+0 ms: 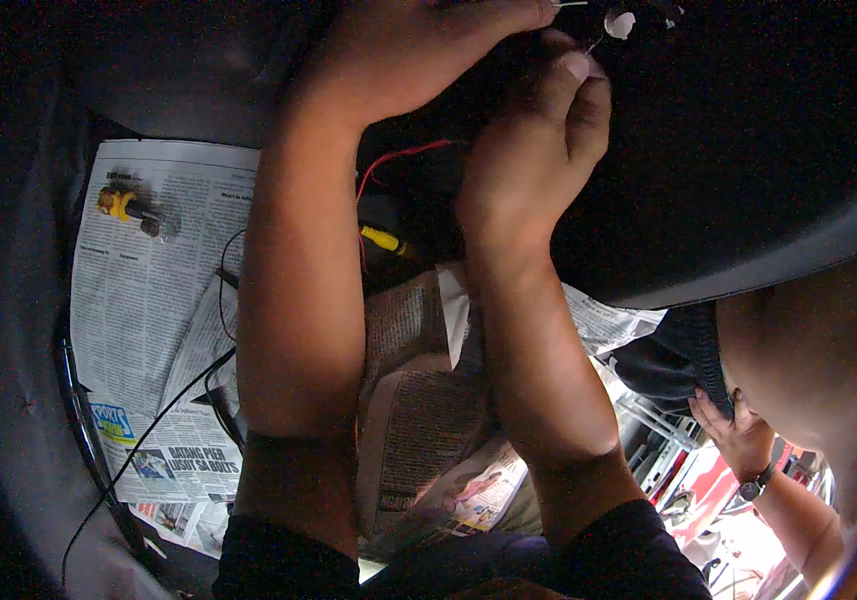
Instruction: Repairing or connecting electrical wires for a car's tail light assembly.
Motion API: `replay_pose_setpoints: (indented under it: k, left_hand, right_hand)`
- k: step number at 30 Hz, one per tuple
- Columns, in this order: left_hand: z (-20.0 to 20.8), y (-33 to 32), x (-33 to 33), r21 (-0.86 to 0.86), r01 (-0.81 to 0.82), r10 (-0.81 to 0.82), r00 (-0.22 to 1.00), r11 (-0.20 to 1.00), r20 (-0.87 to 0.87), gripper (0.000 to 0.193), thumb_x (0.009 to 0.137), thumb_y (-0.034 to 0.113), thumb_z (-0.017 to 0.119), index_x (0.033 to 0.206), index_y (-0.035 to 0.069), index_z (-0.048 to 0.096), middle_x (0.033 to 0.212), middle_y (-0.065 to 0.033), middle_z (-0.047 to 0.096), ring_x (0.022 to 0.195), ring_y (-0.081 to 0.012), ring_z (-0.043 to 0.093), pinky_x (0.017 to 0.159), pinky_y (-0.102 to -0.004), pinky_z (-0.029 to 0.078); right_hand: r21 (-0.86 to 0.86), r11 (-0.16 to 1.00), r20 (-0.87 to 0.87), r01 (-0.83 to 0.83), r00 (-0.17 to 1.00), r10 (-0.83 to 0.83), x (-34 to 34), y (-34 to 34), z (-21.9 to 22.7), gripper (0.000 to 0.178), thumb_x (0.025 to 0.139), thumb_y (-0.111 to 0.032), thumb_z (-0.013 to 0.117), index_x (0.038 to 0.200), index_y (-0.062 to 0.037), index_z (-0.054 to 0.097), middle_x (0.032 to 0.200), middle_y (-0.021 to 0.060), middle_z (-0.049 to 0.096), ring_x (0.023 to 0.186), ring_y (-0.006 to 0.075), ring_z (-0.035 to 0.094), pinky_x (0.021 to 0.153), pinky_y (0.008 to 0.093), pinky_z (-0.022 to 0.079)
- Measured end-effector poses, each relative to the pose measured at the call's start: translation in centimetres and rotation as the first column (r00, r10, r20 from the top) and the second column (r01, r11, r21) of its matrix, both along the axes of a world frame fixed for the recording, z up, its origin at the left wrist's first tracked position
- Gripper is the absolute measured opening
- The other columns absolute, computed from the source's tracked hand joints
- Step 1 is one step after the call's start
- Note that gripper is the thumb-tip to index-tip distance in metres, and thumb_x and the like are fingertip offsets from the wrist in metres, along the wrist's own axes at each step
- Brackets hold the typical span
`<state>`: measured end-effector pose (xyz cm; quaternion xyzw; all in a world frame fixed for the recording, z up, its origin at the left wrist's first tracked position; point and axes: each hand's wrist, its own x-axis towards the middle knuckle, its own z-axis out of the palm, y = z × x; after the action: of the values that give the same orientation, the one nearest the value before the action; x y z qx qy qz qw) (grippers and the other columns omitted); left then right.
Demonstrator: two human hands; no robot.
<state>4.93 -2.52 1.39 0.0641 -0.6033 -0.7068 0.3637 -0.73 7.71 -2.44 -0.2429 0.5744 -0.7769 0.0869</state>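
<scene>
Both my forearms reach up from the lower edge into a dark space. My left hand (418, 50) is at the top edge, its fingers partly cut off. A thin pale strip (572, 3) shows at its fingertip; whether the fingers grip it I cannot tell. Just below and to the right, my right hand (538, 140) is closed in a pinch on a thin wire (594, 45). A small whitish piece (620, 24) shows beside the fingertips. Between my forearms run a red wire (403, 158) and a cable with a yellow plug (383, 239).
Newspaper sheets (163, 260) cover the left and the middle below. On them lies a yellow-and-dark piece (130, 208). A black cable (148, 440) crosses the lower left. A dark padded panel (748, 200) fills the right. Another person's hand (738, 435) with a wristwatch is at lower right.
</scene>
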Motion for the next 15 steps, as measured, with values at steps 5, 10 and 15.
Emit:
replay_pose_setpoints:
  k: [5, 10, 15]
  left_hand:
    - [0.2, 0.1, -0.2, -0.085, -0.041, 0.044, 0.998, 0.996, 0.043, 0.023, 0.100, 0.013, 0.068, 0.121, 0.003, 0.066, 0.111, -0.0086, 0.072, 0.106, -0.0183, 0.069, 0.098, -0.0346, 0.056]
    - [0.2, 0.3, -0.3, -0.046, -0.036, 0.037, 0.999, 0.998, 0.026, 0.023, 0.101, 0.014, 0.068, 0.121, 0.003, 0.066, 0.109, -0.0076, 0.071, 0.101, -0.0169, 0.069, 0.092, -0.0330, 0.057]
    - [-0.1, -0.3, -0.5, -0.029, -0.022, 0.024, 0.995, 0.999, 0.100, 0.023, 0.102, 0.017, 0.068, 0.119, 0.003, 0.067, 0.097, -0.0028, 0.068, 0.083, -0.0106, 0.063, 0.074, -0.0277, 0.055]
  right_hand:
    - [-0.119, 0.985, 0.064, -0.122, 0.989, 0.130, -0.7, -0.6, 0.7, 0.016, 0.107, -0.020, 0.056, 0.109, -0.0063, 0.064, 0.087, -0.0022, 0.061, 0.075, 0.0062, 0.053, 0.069, 0.0231, 0.043]
    - [-0.194, 0.972, 0.119, -0.135, 0.980, 0.160, -0.9, -0.4, 1.0, 0.010, 0.104, -0.013, 0.058, 0.104, -0.0069, 0.065, 0.091, -0.0007, 0.064, 0.079, 0.0082, 0.057, 0.073, 0.0256, 0.047]
    - [-0.263, 0.925, 0.152, -0.275, 0.935, 0.321, 0.2, 0.2, 3.6, 0.020, 0.109, -0.006, 0.047, 0.122, 0.0006, 0.061, 0.112, 0.0092, 0.066, 0.104, 0.0164, 0.063, 0.095, 0.0287, 0.050]
